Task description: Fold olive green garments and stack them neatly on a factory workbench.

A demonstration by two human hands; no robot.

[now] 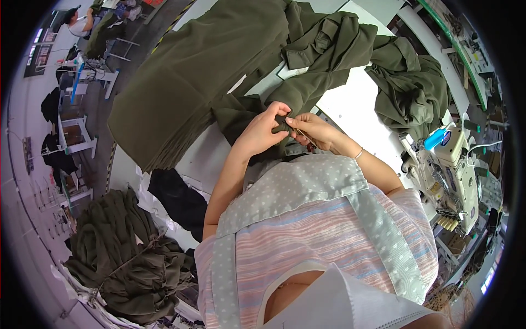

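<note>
Head view: dark olive-green woven cloth (281, 122) bunched between left hand (260, 129) and right hand (314, 131), presumably for close sight.
Left thumb and fingers curve partly apart, perhaps steadying it, grip unclear; right fingertips pinch a slim tan item (303, 135), identity undetermined.

A garment workshop: right of the handled olive cloth (313, 90) stands a sewing machine (459, 183) with thread spools (471, 126); left of the cloth, a fabric stack (186, 82) and, farther off, more workstations (97, 74).
</note>
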